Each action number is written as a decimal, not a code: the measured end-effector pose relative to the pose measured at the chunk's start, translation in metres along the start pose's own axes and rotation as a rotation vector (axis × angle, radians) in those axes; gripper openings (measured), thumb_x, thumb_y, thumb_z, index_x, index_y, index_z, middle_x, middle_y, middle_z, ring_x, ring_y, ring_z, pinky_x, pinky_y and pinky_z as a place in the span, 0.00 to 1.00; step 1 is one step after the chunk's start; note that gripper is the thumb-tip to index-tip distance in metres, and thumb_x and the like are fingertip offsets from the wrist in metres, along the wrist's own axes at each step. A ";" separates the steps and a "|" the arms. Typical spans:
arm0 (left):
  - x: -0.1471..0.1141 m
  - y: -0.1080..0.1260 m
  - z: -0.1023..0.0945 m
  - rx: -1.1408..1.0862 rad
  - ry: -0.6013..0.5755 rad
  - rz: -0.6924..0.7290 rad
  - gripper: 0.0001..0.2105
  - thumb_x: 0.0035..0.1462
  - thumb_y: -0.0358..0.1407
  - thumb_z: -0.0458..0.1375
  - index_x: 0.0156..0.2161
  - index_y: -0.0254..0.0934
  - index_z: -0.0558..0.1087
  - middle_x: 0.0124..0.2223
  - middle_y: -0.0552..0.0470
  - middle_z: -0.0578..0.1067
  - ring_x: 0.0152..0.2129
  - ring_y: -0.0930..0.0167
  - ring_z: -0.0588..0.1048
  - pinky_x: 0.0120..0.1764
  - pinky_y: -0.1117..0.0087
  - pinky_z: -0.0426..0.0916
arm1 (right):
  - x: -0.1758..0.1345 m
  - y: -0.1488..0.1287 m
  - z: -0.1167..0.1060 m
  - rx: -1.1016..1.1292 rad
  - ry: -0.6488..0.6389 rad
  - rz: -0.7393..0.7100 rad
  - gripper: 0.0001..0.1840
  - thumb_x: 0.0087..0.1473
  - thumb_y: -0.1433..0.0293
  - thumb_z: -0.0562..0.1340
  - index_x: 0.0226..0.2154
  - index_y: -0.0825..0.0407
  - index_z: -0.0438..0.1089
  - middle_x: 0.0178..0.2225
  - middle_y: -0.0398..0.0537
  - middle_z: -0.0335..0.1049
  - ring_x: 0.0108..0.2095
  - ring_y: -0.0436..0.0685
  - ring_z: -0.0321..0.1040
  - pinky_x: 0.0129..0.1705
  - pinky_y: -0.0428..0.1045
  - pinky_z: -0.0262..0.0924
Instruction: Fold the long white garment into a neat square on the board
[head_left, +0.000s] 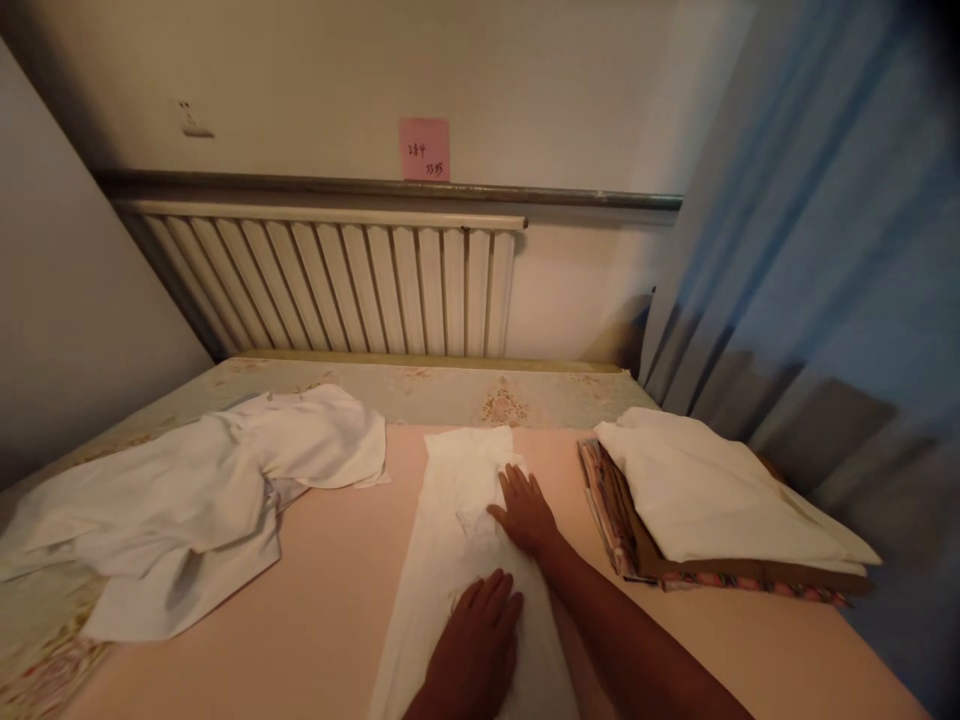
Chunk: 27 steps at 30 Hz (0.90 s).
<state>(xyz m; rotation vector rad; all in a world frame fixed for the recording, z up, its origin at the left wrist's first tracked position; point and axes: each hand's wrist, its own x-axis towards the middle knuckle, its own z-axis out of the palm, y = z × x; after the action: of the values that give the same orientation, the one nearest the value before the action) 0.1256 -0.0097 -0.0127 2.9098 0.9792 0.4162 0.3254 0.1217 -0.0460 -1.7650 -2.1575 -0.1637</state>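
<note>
Left hand (474,640) lies nearest, palm down on the lower part of a long white cloth (457,560), fingers (495,595) flat and together, gripping nothing. Right hand (525,510) rests farther up the same cloth, fingers spread and pressed flat, also holding nothing.

Cloth: white, thin, laid out as a narrow strip running away from the camera on the pink sheet of the bed (315,600). Long edges look already folded in; small creases show under the right hand. Judgement: lengthwise fold done, smoothing in hand, crosswise folds not yet made.

To the left, a crumpled white garment (195,500) lies loose, unfolded, apart from the strip. To the right, a folded white piece (712,495) sits on top of a patterned folded stack (611,515), near the bed's edge.

Farther back: radiator (330,290) against the wall, a pink note (424,149) above it, blue curtain (825,250) at right.
</note>
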 end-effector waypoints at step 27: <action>0.001 0.007 -0.003 -0.116 0.075 -0.032 0.26 0.60 0.31 0.52 0.64 0.40 0.59 0.62 0.47 0.67 0.60 0.64 0.62 0.61 0.58 0.56 | -0.048 -0.045 -0.028 0.141 0.009 -0.119 0.30 0.63 0.62 0.53 0.64 0.56 0.53 0.66 0.58 0.50 0.67 0.63 0.43 0.65 0.64 0.46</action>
<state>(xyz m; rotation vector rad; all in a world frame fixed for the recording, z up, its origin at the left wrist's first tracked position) 0.1293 -0.0148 -0.0084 2.7897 0.9745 0.5645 0.2953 0.0584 -0.0305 -1.5577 -2.2106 -0.0474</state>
